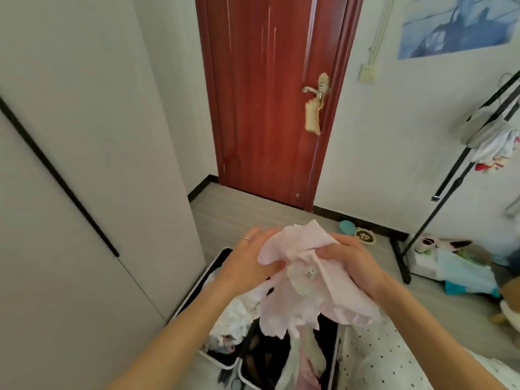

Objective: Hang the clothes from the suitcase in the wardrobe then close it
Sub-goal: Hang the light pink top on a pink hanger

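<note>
Pale pink cloth, thin and limp, is bunched between both hands above the open suitcase (213, 280) on the floor. The garment (304, 280) looks very light and wholly soft: it folds over itself, hangs in loose flaps below the grip and would slide off anything not shaped to carry it. A small white size label shows near the middle of the bundle, which suggests the neckline lies there; that, by my judgement, is the place to find and spread, taking the shoulders one in each hand so a hanger can go in. The left hand (253, 263) lies fairly open against the cloth, fingers spread along its side and thumb under a fold. The right hand (349, 260) is closed around a gathered handful near the label. More clothes, white, dark and pink, lie heaped in the suitcase below. The wardrobe (84, 153) stands just to the left, its pale doors closed, and no hanger is visible.
</note>
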Motion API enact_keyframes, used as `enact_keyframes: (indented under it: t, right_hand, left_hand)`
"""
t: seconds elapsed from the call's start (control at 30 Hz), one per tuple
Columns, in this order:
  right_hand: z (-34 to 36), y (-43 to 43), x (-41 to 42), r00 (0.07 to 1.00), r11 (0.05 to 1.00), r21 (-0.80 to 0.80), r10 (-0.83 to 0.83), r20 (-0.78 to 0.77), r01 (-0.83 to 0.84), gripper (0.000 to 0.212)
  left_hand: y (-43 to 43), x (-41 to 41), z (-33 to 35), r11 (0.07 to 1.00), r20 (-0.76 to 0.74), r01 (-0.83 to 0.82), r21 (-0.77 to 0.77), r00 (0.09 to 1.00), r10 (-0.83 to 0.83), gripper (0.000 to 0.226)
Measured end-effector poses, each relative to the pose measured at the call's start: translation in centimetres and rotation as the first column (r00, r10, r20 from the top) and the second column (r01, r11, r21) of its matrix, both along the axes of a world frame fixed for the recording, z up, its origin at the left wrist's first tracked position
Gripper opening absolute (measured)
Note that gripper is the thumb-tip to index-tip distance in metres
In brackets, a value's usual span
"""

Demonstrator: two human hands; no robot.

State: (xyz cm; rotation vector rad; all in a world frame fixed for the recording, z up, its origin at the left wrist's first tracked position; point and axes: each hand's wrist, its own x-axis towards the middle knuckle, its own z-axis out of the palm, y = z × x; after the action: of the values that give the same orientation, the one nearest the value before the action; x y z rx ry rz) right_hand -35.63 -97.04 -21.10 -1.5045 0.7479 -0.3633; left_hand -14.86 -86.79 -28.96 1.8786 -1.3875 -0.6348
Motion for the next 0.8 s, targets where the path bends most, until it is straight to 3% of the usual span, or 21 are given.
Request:
enact_keyframes:
  t: [0.13, 0.23, 0.37, 0.47, 0.53, 0.67, 0.8]
  right_hand:
    - [0.9, 3.7, -0.2, 0.980, 0.983, 0.007, 0.181, -0.085, -0.181, 0.040]
    - [1.7, 7.1, 0.6, 0.930, 0.938, 0.017, 0.345, -0.124, -0.345, 0.037]
    - [1.9, 11.7, 2.8, 0.817, 0.834, -0.032, 0.531, -0.224, -0.551, 0.023]
    - [-0.2, 14.9, 4.8, 0.705, 0.723, -0.118, 0.602, -0.376, -0.681, 0.031]
    - [-2.6, 16.5, 5.7, 0.652, 0.652, -0.197, 0.588, -0.478, -0.733, 0.034]
    - [-6.0, 22.6, 7.5, 0.532, 0.448, -0.301, 0.600, -0.597, -0.842, 0.043]
    - [-6.9, 32.5, 9.5, 0.463, 0.257, -0.387, 0.562, -0.685, -0.885, 0.049]
  left_hand:
    - [6.9, -2.0, 0.9, 0.993, 0.044, -0.082, 0.088, 0.996, 0.078, 0.067]
    - [12.6, -3.0, 1.0, 0.985, 0.092, -0.118, 0.126, 0.990, 0.107, 0.029]
    - [21.0, -2.8, 0.3, 0.933, -0.071, -0.241, 0.268, 0.960, 0.269, 0.025]
    - [27.5, -2.7, -0.3, 0.871, -0.144, -0.384, 0.307, 0.886, 0.441, 0.033]
    - [31.7, -2.6, -0.2, 0.831, -0.113, -0.435, 0.345, 0.860, 0.497, 0.018]
    - [40.9, -2.6, 0.3, 0.748, -0.032, -0.550, 0.371, 0.798, 0.602, 0.029]
    - [49.3, -2.8, 3.5, 0.706, 0.005, -0.633, 0.316, 0.745, 0.667, 0.020]
